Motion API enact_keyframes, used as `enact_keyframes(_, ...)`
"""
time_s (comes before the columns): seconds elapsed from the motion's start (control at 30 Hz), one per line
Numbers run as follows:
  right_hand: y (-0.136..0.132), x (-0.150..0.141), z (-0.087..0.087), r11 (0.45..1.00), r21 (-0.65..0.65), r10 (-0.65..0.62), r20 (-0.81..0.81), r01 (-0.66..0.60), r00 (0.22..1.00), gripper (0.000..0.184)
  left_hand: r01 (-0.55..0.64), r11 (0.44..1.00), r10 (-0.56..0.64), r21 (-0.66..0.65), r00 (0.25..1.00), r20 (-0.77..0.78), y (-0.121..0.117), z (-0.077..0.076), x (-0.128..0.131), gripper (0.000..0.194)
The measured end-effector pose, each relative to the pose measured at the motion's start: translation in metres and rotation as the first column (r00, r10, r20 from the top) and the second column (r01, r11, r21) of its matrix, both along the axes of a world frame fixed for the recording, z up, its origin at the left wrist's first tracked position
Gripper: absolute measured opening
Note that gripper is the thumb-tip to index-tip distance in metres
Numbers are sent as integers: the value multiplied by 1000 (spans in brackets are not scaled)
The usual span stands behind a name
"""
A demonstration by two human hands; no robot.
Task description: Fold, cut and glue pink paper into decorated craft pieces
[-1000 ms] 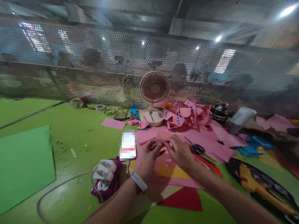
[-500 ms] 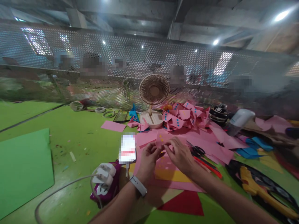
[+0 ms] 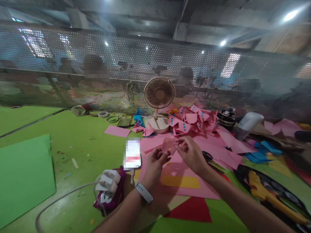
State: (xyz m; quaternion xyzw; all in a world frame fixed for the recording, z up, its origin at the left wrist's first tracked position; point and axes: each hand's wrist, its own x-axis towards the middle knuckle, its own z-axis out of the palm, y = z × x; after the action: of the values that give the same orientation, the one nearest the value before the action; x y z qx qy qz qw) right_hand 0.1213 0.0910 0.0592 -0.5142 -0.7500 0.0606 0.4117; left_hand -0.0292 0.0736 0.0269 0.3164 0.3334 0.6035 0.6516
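A small pink paper piece (image 3: 166,142) with yellow diamond shapes on it is held up above the work surface. My left hand (image 3: 156,160) pinches its lower edge between thumb and fingers; a pale watch band circles that wrist. At the paper's right edge, the thumb and forefinger of my right hand (image 3: 190,153) close in a pinch. Below both hands lie a large pink sheet (image 3: 179,166) and a yellow paper strip (image 3: 180,182). A row of small yellow shapes shows on the pink sheet, partly shaded.
A lit phone (image 3: 132,153) and a purple power strip with white plugs (image 3: 108,191) sit left. Behind stand a small fan (image 3: 159,94) and a heap of folded pink paper (image 3: 194,119). Scissors (image 3: 207,156) and a yellow-handled tool (image 3: 267,194) lie right. Red paper (image 3: 190,210) lies in front.
My right hand has shifted right and slightly up, away from the left fingertips. More of the pink paper piece and its yellow diamonds now shows. My left hand stays nearly in place.
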Motion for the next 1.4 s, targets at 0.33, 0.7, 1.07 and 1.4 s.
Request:
enact_keyframes(0.33,11,19,11,997,-49,71,200,-63,977,20,32,999,-32,-12,999,-38,-1,0,1,28)
enact_keyframes(0.7,4,10,9,997,-36,76,209,-70,975,18,38,999,-40,-30,995,-90,-7,8,-2,44)
enact_keyframes(1.07,5,12,11,996,-17,86,144,-84,986,19,-7,1000,4,-27,996,-92,-6,6,-4,43)
enact_keyframes(1.4,-16,-2,-2,994,12,106,119,-108,987,11,-49,999,48,-9,993,-107,-7,5,-1,42)
